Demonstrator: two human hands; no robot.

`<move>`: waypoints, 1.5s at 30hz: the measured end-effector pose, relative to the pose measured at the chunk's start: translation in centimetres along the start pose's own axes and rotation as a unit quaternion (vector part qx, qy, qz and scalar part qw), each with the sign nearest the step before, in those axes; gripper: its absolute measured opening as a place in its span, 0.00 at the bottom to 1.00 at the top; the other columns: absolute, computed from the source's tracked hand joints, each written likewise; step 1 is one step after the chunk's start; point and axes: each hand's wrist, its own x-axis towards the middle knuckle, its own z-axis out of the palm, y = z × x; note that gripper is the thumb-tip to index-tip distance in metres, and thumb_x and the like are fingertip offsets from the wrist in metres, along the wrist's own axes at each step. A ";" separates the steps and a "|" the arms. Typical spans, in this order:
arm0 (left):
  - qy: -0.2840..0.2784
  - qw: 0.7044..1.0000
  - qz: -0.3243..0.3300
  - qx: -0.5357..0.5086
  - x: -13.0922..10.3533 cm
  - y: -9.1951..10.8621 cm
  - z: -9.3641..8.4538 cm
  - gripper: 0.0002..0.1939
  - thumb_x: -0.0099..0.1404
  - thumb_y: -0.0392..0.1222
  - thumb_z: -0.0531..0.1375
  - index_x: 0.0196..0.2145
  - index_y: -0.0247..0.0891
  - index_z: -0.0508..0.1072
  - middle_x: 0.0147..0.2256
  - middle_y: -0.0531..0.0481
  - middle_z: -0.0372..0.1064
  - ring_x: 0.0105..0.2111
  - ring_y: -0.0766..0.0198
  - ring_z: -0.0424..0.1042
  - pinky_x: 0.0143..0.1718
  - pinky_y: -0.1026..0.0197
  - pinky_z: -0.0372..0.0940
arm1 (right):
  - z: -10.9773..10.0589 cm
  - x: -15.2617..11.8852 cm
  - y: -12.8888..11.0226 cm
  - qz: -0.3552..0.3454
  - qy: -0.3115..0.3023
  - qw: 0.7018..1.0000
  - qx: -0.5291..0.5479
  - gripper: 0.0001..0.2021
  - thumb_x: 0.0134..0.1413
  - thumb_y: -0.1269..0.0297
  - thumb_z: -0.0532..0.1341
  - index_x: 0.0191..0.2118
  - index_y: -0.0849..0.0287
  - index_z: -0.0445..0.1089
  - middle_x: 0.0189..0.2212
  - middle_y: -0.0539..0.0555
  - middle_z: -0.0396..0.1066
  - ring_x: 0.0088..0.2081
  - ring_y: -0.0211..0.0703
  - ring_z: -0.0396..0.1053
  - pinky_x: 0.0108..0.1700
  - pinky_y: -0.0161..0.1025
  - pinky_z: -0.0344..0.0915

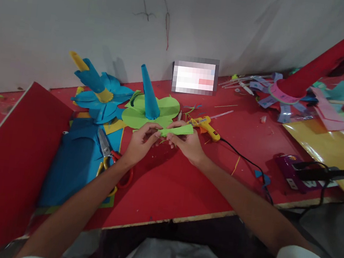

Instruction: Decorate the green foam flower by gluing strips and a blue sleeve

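A narrow folded strip of light green paper [179, 130] is held between my two hands above the red table. My left hand [144, 139] pinches its left end, and my right hand [188, 142] grips it nearer the middle, its right end sticking out over the fingers. Just behind the hands lies a green petal-shaped paper flower [170, 107] with a blue paper cone [149, 95] standing on it. A yellow glue gun [207, 127] rests to the right of my right hand, its black cable running right.
Scissors [105, 143] lie on blue sheets [71, 163] at the left, beside a raised red panel [16, 161]. A blue paper flower [108, 101] stands behind them. To the right are a purple box [291, 171], gold sheet [322, 144] and red cone [318, 67].
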 end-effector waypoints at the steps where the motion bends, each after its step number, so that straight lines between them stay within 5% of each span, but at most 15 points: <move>1: 0.000 1.000 0.003 0.002 0.0 -0.1 0.0 0.18 0.70 0.57 0.63 0.44 0.38 0.73 0.28 0.53 0.72 0.25 0.68 0.71 0.28 0.65 0.65 | 0.0 0.0 0.0 0.000 -0.002 1.000 -0.002 0.19 0.51 0.49 0.73 0.41 0.53 0.70 0.26 0.46 0.71 0.25 0.37 0.69 0.27 0.36 0.67; 22: 0.057 0.998 0.009 0.023 0.2 -0.4 -0.3 0.15 0.70 0.54 0.63 0.44 0.38 0.72 0.30 0.53 0.74 0.24 0.70 0.69 0.28 0.66 0.64 | -1.1 0.7 0.3 -0.046 0.092 0.994 -0.028 0.17 0.58 0.46 0.68 0.38 0.54 0.68 0.24 0.45 0.71 0.23 0.34 0.66 0.25 0.34 0.65; 30: 0.035 0.989 0.031 0.141 0.0 -0.5 -0.2 0.13 0.71 0.51 0.60 0.44 0.39 0.75 0.39 0.48 0.77 0.38 0.63 0.75 0.41 0.61 0.68 | -1.0 0.2 0.6 -0.044 0.038 0.992 -0.108 0.17 0.61 0.44 0.65 0.43 0.52 0.68 0.26 0.48 0.72 0.25 0.39 0.69 0.26 0.38 0.67; 35: 0.015 0.980 0.031 0.194 -0.2 -0.5 -0.1 0.10 0.70 0.46 0.60 0.41 0.38 0.76 0.34 0.51 0.77 0.33 0.63 0.74 0.37 0.61 0.65 | -0.5 -0.4 0.6 -0.069 -0.007 0.986 -0.154 0.15 0.65 0.46 0.61 0.43 0.53 0.69 0.28 0.49 0.72 0.28 0.39 0.71 0.30 0.38 0.68; 41: 0.066 0.972 0.018 0.226 1.2 -0.7 -2.9 0.11 0.71 0.48 0.57 0.41 0.39 0.74 0.34 0.51 0.75 0.34 0.62 0.73 0.37 0.61 0.65 | -0.9 -0.1 0.2 -0.092 0.018 0.984 -0.152 0.14 0.68 0.48 0.59 0.46 0.53 0.69 0.29 0.48 0.71 0.28 0.37 0.68 0.30 0.37 0.65; 45: -0.020 0.942 0.019 0.334 2.1 -1.8 -5.0 0.10 0.70 0.46 0.56 0.39 0.40 0.74 0.37 0.47 0.76 0.39 0.56 0.74 0.41 0.57 0.65 | -0.7 -0.5 -0.5 -0.113 0.003 0.974 -0.199 0.10 0.70 0.54 0.56 0.43 0.53 0.70 0.29 0.49 0.71 0.30 0.39 0.69 0.32 0.39 0.64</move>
